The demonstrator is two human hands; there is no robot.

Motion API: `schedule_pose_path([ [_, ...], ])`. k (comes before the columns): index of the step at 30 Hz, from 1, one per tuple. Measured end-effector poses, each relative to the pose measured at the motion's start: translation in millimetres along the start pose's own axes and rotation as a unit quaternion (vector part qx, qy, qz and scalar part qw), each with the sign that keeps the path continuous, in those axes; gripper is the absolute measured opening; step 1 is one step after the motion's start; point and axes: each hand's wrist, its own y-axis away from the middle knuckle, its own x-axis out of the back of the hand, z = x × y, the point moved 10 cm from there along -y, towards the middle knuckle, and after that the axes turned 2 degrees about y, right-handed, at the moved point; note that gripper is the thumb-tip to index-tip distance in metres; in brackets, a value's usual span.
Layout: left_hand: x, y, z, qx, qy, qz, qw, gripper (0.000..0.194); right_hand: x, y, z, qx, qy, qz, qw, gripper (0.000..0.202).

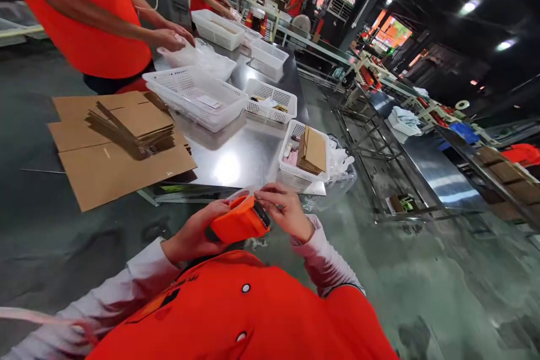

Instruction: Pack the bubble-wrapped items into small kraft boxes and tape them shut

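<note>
An orange tape dispenser or similar orange device (pixel 241 221) with a dark edge on its right end is held close to my chest, in front of the metal table's near edge. My left hand (pixel 196 232) wraps round its left side. The fingers of my right hand (pixel 287 209) are pinched together at its upper right corner; what they grip, if anything, is too small to tell. A pale, rounded strip shows at the top of the device, between the two hands.
Flat cardboard (pixel 126 152) overhangs the left of the metal table (pixel 211 160). White baskets (pixel 198 95) stand on it, one with small boxes (pixel 312 149) at the right, beside clear plastic bags (pixel 340 163). A person in orange (pixel 101 22) handles plastic bags at the back left.
</note>
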Motion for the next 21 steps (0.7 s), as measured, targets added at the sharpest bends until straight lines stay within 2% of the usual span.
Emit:
schedule_pose_path([
  [2,2.9,6.9,1.8,-0.007,-0.027,0.008,1.000,0.055,-4.5,-0.8,5.0,-0.040,-0.003,0.000,0.999,0.025],
  [5,9.5,15.7,-1.7,0.017,-0.066,0.030,0.997,0.045,-15.0,-2.2,15.8,-0.101,-0.013,-0.025,0.994,0.026],
  [9,13.1,23.7,-5.1,0.034,-0.085,0.052,0.994,0.041,-27.3,-3.6,24.9,-0.128,-0.006,-0.024,0.991,0.019],
  [13,19.9,28.2,-9.1,0.046,-0.089,0.073,0.992,0.034,-33.6,-6.2,26.0,-0.099,0.000,0.021,0.995,0.020],
  [15,28.0,29.7,-14.7,0.076,-0.085,0.078,0.990,0.037,-36.1,-10.5,25.8,-0.070,-0.005,0.018,0.997,0.022],
  [18,37.2,31.9,-28.6,0.162,-0.028,0.051,0.985,0.056,-41.8,-20.9,24.2,-0.014,-0.048,-0.046,0.998,0.021],
  [21,38.6,33.8,-36.4,0.237,0.050,0.009,0.970,0.072,-44.4,-31.4,18.2,0.043,-0.106,-0.130,0.985,0.020],
])
